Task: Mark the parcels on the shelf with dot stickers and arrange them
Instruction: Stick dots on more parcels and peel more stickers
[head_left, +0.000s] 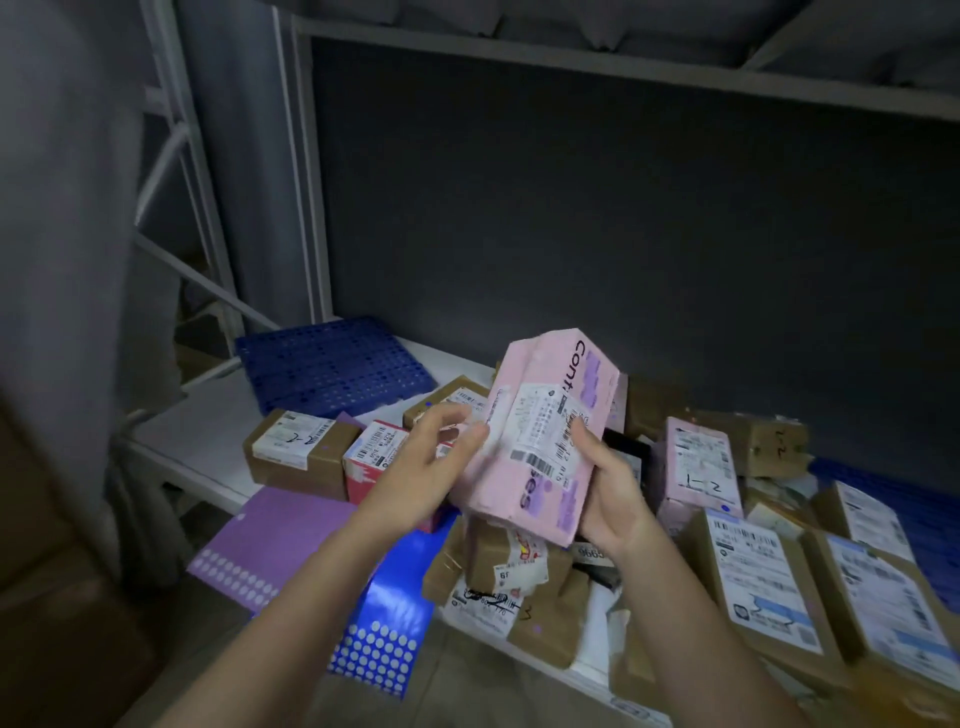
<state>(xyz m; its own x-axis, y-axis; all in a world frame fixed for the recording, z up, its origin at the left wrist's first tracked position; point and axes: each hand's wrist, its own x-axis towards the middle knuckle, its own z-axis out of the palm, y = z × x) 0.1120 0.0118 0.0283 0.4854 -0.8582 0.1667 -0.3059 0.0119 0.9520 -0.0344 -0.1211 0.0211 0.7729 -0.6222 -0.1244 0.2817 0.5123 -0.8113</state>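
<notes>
I hold a pink parcel (540, 441) with a white shipping label tilted above the pile on the white shelf (202, 441). My right hand (613, 493) grips its lower right edge, thumb on the label. My left hand (436, 457) touches the parcel's left side with its fingers lightly bent at the label's edge. A purple dot-sticker sheet (270, 540) and a blue dot-sticker sheet (389, 613) lie at the shelf's front edge, below my left arm. Brown cardboard parcels (301, 452) and a second pink parcel (701, 467) lie around.
A blue perforated plastic panel (332, 364) lies at the shelf's back left. Labelled brown boxes (769, 587) crowd the right side. A red-and-white box (374, 457) sits left of my hands. A dark back wall and an upper shelf rail (571, 57) enclose the bay.
</notes>
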